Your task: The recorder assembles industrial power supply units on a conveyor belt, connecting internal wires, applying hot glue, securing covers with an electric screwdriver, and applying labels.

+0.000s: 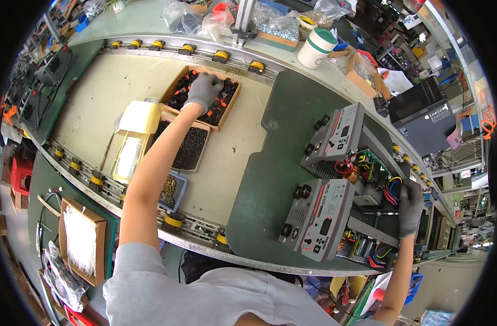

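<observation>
My left hand (206, 91), in a grey glove, reaches into a cardboard box (235, 106) of black plastic parts with orange rings. Its fingers are curled down among the parts, and whatever they pinch is hidden. Far to the right, my gloved right hand (411, 207) is closed at the rear panel of an uncovered welding machine (335, 136), beside blue and red wires. Circuit boards and copper coils show inside that machine. Nearer to me stands a second uncovered welding machine (319, 220) with a like grey front panel. Both rest on a dark green board (265, 190).
A box of small black pieces (190, 146) and a blue tray of brass-coloured pieces (174, 190) lie beneath my left arm. Beside them is a yellow-white container (139, 117). Yellow rollers (221, 56) line the rails. A lidded white cup (317, 48) stands beyond.
</observation>
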{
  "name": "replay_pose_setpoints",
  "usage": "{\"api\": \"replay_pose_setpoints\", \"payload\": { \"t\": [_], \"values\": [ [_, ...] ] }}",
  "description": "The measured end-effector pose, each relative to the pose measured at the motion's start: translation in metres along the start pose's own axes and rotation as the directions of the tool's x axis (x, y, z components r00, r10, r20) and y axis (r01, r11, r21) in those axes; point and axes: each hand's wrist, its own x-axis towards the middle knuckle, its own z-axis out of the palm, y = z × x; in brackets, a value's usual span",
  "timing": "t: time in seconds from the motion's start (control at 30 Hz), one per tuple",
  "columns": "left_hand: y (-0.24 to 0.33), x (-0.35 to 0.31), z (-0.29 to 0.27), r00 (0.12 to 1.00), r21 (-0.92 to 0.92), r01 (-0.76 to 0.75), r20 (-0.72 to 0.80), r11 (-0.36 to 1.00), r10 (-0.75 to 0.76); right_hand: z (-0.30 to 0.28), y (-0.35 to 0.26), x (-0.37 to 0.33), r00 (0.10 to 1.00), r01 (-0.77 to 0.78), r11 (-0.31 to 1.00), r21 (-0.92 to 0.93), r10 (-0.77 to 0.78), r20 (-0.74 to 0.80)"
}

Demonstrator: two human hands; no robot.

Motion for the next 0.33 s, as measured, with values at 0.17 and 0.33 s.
{"api": "replay_pose_setpoints", "payload": {
  "t": [0.17, 0.33],
  "values": [
    [-0.024, -0.004, 0.038, 0.987, 0.133, -0.121, 0.124, 0.984, 0.105, 0.005, 0.004, 0.005, 1.0, -0.016, 1.0, -0.012, 0.016, 0.004],
    [-0.038, 0.001, 0.04, 0.981, 0.082, -0.023, 0.192, 0.996, 0.007, 0.01, 0.018, -0.001, 0.955, -0.298, 0.887, 0.352, 0.272, 0.122]
  ]
}}
